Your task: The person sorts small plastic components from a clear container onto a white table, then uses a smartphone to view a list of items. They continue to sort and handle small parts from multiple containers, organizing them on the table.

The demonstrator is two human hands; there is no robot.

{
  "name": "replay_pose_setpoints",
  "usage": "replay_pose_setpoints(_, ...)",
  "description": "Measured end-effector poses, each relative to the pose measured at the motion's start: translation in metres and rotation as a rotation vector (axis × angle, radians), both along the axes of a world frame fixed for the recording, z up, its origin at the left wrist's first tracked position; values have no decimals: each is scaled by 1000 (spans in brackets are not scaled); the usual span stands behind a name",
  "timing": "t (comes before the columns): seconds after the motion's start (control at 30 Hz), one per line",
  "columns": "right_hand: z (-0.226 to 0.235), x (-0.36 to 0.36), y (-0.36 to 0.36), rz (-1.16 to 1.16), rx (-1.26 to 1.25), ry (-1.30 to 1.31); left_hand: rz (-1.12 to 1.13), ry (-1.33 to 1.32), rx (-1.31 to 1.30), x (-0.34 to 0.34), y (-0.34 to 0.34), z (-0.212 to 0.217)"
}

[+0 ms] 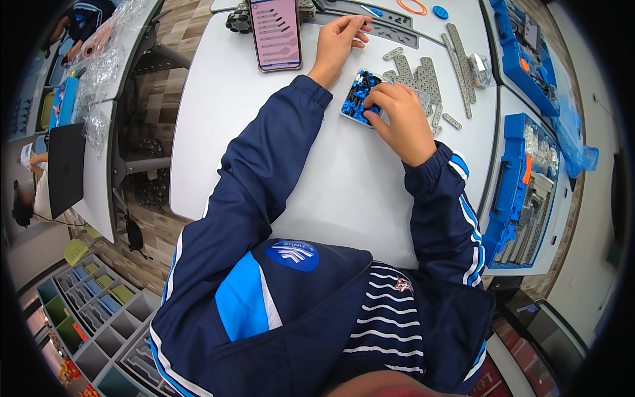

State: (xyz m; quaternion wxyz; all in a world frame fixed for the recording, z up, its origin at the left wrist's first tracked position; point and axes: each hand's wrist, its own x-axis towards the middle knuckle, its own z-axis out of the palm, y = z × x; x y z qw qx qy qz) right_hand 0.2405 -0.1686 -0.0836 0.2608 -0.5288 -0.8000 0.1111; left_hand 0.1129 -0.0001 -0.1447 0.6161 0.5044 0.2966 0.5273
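My right hand reaches into a small clear box of blue, black and a few white plastic connector pins. Its thumb and fingers are bent together among the pins; whatever they pinch is hidden. Beyond the box, to the left, my left hand is raised with its fingers curled and the tips together. Anything between those tips is too small to make out. Next to this hand, a dark grey parts tray holds small pieces. A phone with rows of part pictures on its screen stands at the left.
Grey perforated beams lie right of the box, with long strips beyond. An orange ring and a blue disc lie at the back. Blue parts cases stand along the right. A dark wheel sits behind the phone.
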Motion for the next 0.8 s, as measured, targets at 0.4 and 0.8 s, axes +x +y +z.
replay_pose_setpoints(0.4,1,-1,0,-13,-22,13,-28,5,-4,-2,-1,1)
replay_pose_setpoints(0.8,2,-1,-1,-6,-11,15,8,22,31,-1,-3,2)
